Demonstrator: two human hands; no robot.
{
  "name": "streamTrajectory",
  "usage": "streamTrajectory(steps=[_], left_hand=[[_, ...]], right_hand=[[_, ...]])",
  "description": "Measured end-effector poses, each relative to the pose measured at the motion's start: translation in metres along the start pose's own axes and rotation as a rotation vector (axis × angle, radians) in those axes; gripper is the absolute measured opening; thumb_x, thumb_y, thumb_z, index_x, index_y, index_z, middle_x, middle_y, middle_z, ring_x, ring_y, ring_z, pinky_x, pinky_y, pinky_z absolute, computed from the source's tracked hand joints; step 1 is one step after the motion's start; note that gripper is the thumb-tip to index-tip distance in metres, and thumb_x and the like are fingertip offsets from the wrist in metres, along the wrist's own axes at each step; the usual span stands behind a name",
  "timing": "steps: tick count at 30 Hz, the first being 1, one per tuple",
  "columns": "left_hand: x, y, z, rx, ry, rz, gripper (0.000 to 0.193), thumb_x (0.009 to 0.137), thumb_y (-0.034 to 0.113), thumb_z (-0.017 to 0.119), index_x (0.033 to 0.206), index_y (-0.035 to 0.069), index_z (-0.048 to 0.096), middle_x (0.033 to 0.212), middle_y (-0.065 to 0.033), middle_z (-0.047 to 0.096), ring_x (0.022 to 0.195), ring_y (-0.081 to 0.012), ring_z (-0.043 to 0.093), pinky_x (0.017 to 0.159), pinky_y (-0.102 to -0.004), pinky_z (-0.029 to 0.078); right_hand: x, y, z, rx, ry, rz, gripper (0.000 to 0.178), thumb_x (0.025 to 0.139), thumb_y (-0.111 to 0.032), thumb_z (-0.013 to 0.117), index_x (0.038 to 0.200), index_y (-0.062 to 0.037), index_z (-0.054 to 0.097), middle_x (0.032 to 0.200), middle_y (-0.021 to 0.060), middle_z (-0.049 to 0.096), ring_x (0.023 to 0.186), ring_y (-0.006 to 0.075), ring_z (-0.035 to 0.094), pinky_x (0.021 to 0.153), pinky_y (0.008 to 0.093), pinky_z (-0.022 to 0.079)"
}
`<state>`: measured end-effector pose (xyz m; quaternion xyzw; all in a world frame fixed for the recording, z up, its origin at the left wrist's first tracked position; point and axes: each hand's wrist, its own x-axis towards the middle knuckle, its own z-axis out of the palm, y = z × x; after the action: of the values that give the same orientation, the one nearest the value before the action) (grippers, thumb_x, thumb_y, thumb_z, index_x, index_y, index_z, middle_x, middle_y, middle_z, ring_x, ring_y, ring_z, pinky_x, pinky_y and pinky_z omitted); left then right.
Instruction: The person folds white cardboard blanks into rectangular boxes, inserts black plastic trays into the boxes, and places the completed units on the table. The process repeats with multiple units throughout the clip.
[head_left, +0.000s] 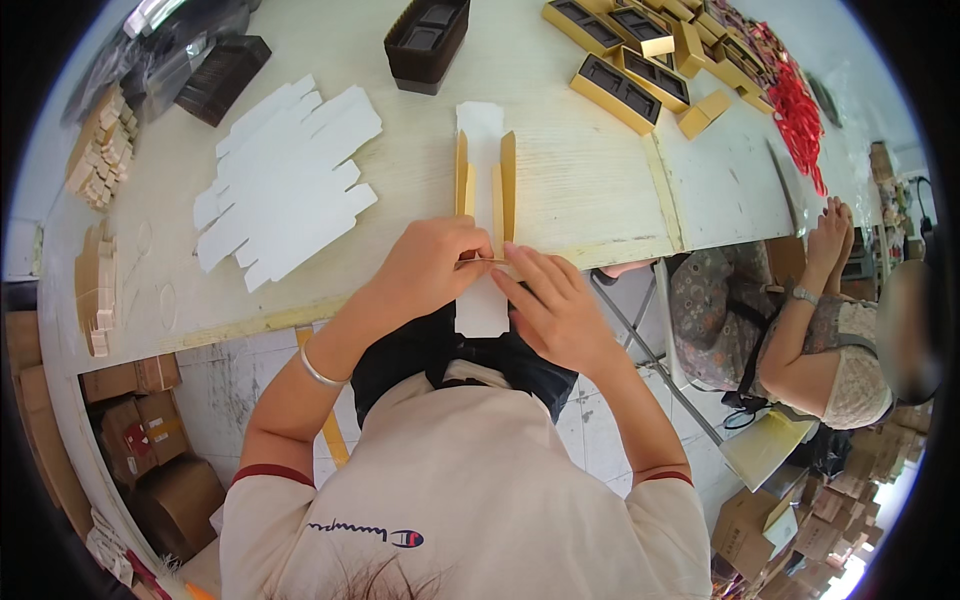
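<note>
A cardboard box blank [487, 120], white inside and gold outside, lies lengthwise in front of me and reaches past the table's near edge. Its long gold side walls stand partly raised, and the near white flap [482, 308] hangs over my lap. My left hand [440, 258] is closed, its fingers pinching the left side of the fold near the table edge. From the other side, my right hand [556, 300] grips the same fold between thumb and fingers. Both sets of fingertips nearly meet there, hiding part of the fold.
Flat white blanks [285, 185] are piled at left. Nested black plastic trays [426, 50] stand beyond the box blank. Gold boxes with black inserts [615, 92] and red cords [797, 115] lie at far right. Another person [815, 330] sits at the right, hands together.
</note>
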<state>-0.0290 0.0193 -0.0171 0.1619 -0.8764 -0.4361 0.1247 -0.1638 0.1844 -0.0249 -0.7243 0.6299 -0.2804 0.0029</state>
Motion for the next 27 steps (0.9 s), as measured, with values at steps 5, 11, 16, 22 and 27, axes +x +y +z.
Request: streamTrajectory(steps=[5, 11, 16, 22, 27], left_hand=[[0.007, -0.006, -0.014, -0.287, -0.18, -0.046, 0.018, 0.086, 0.013, 0.066, 0.099, 0.002, 0.06, 0.074, -0.0085, 0.06, 0.064, -0.0183, 0.054, 0.061, -0.0282, 0.044], [-0.001, -0.004, -0.006, -0.314, -0.087, -0.014, 0.027, 0.092, 0.022, 0.062, 0.107, 0.001, 0.052, 0.076, -0.0073, 0.056, 0.064, -0.0123, 0.045, 0.061, -0.0281, 0.041], [-0.002, -0.002, -0.01, -0.153, -0.16, -0.138, 0.021, 0.092, 0.018, 0.06, 0.097, -0.002, 0.054, 0.078, -0.0074, 0.052, 0.064, -0.0157, 0.045, 0.059, -0.0308, 0.039], [0.003, -0.004, 0.002, -0.155, 0.033, -0.051, 0.017, 0.09, 0.013, 0.059, 0.097, -0.003, 0.057, 0.088, -0.0083, 0.051, 0.065, -0.0158, 0.044, 0.06, -0.0298, 0.04], [0.002, 0.016, 0.005, -0.21, 0.216, -0.075, 0.012, 0.089, 0.01, 0.06, 0.092, -0.001, 0.061, 0.094, -0.0098, 0.055, 0.069, -0.0193, 0.054, 0.062, -0.0304, 0.044]], right_hand=[[0.002, 0.015, 0.021, 0.28, 0.22, 0.11, 0.028, 0.071, -0.001, 0.073, 0.098, -0.0049, 0.064, 0.108, 0.0117, 0.058, 0.091, 0.0285, 0.057, 0.077, 0.037, 0.047], [0.021, 0.016, 0.041, 0.929, 0.46, 0.397, 0.028, 0.083, 0.006, 0.066, 0.106, -0.0031, 0.054, 0.083, 0.0064, 0.048, 0.068, 0.0148, 0.048, 0.056, 0.0257, 0.041], [0.018, 0.01, 0.032, 0.617, 0.327, 0.34, 0.041, 0.082, 0.009, 0.065, 0.118, -0.0038, 0.049, 0.09, 0.0078, 0.051, 0.068, 0.0132, 0.048, 0.06, 0.026, 0.045], [0.02, 0.0, 0.026, 0.346, 0.291, 0.307, 0.037, 0.078, 0.007, 0.067, 0.112, -0.0023, 0.056, 0.104, 0.0112, 0.055, 0.071, 0.0178, 0.054, 0.063, 0.0294, 0.047], [0.029, 0.004, 0.021, -0.052, 0.247, 0.053, 0.028, 0.07, -0.003, 0.071, 0.097, -0.0022, 0.061, 0.096, 0.0103, 0.053, 0.07, 0.0236, 0.053, 0.064, 0.0351, 0.044]])
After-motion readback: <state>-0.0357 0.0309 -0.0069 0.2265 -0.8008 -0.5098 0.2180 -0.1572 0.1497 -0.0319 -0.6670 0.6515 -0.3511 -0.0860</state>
